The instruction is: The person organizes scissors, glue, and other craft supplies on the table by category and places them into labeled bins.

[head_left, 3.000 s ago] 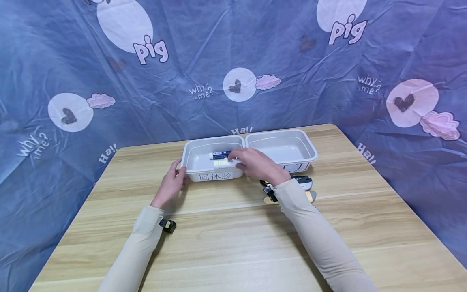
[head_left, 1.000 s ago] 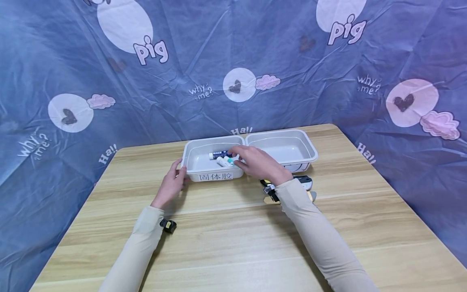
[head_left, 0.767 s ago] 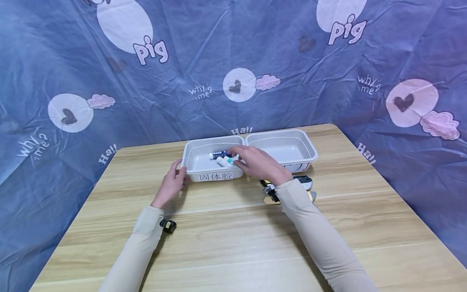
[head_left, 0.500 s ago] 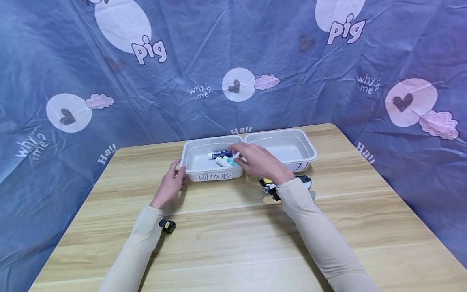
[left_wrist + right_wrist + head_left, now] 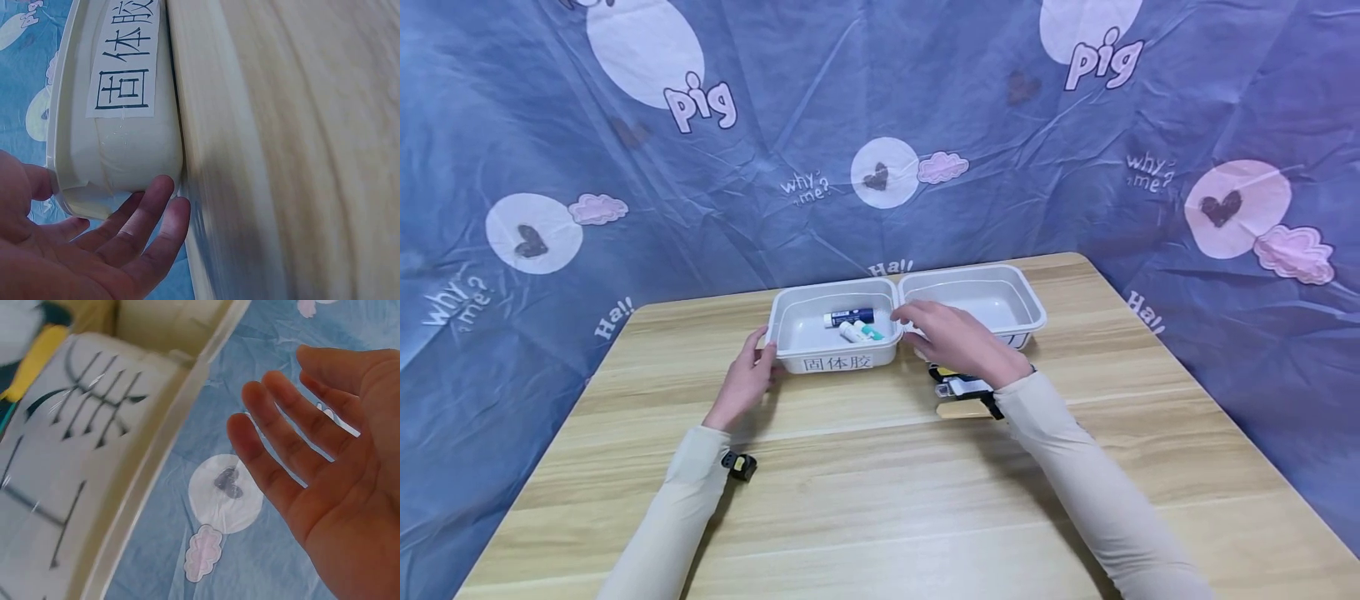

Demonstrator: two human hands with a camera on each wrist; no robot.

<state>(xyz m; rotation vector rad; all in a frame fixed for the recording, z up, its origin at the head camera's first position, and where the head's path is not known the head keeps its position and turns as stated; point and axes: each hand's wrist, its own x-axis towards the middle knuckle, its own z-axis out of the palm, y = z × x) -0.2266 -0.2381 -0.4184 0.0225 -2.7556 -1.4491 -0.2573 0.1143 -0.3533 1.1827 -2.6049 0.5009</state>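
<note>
My left hand (image 5: pixel 742 385) holds the front left corner of the left white plastic box (image 5: pixel 786 358), thumb at the rim and fingers against the end wall. In the left wrist view, its label (image 5: pixel 125 59) with Chinese characters shows above the hand (image 5: pixel 94 250). Inside the box lie a dark blue glue stick (image 5: pixel 852 317) with a white end and white and green glue sticks (image 5: pixel 854 332) side by side. Over the adjoining rims, my right hand (image 5: pixel 953 337) hovers with nothing in it. The right wrist view shows this hand's (image 5: pixel 337 462) fingers loosely extended.
To the right stands a second white box (image 5: pixel 1037 312), its inside partly hidden by my right hand. Below that hand, a black, silver and yellow tool (image 5: pixel 951 385) and a tan-handled one (image 5: pixel 958 410) lie partly covered on the wooden table (image 5: pixel 850 500). A blue cloth (image 5: pixel 775 208) hangs behind.
My right hand earlier held a white glue stick over the left box. It has let go and moved right, leaving the stick inside. The left hand stays at the corner.
</note>
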